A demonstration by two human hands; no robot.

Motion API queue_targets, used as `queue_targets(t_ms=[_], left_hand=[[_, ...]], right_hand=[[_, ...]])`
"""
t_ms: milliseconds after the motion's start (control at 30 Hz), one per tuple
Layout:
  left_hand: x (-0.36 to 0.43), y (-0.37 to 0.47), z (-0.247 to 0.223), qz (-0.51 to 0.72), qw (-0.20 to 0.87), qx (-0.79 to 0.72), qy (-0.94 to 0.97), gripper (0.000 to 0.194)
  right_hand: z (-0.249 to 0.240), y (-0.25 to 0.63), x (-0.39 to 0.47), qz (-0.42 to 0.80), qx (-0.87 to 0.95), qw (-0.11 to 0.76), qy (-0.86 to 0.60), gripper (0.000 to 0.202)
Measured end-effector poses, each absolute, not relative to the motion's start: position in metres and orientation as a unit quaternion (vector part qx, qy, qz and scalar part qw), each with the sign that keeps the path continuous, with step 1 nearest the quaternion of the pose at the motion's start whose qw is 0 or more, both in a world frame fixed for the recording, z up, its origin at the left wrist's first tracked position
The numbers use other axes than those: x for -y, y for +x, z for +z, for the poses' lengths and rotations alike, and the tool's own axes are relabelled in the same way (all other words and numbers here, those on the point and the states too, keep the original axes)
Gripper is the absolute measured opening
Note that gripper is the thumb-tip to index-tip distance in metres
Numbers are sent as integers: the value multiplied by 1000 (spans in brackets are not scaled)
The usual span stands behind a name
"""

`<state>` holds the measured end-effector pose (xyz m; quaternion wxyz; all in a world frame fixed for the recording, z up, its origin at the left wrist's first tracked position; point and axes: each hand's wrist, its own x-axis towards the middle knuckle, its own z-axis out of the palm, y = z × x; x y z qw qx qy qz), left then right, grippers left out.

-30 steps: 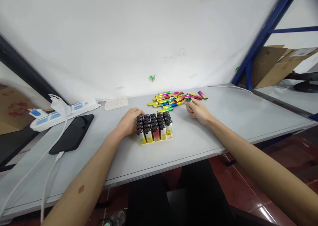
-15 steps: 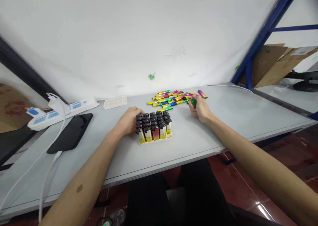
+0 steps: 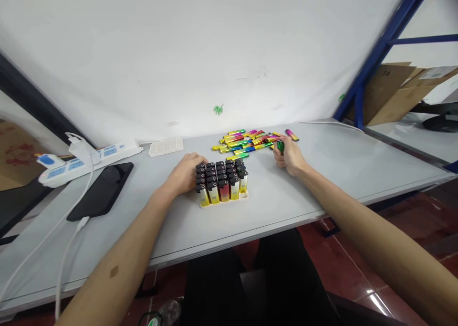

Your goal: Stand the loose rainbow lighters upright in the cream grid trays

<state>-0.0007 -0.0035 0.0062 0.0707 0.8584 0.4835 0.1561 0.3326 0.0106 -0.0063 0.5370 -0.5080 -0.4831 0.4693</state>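
Observation:
A white tray [image 3: 203,205] on the grey table holds rows of upright lighters [image 3: 224,191] with black tops; its front right corner slot holds none. My left hand [image 3: 188,173] rests against the tray's left side, its fingertips partly hidden behind the lighters. To the right, my right hand [image 3: 288,156] is closed around a green lighter [image 3: 280,147]. Just left of that hand lies a loose pile of shiny multicoloured wraps or sleeves [image 3: 239,147], too small to tell exactly. One purple and yellow piece [image 3: 292,135] lies apart behind my right hand.
On the left are a black phone [image 3: 102,192] with a white cable and a white power strip [image 3: 89,163]. An empty white tray [image 3: 166,147] lies near the wall. Cardboard boxes [image 3: 390,94] stand beyond the blue frame [image 3: 377,54] at the right.
My right hand has shifted very slightly to the right with the green lighter. My left hand and the filled tray look nearly unchanged.

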Motion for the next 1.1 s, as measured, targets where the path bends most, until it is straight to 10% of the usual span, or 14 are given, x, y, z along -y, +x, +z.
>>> queue_targets(t_ms=[633,1100], left_hand=[[3,0,5,152,75,-483,859,33],[-2,-5,0,140,63,-493,856,33]], right_hand=[[12,326,21,657,580,381,-294,29],[15,306,36,558,692,330,-318,29]])
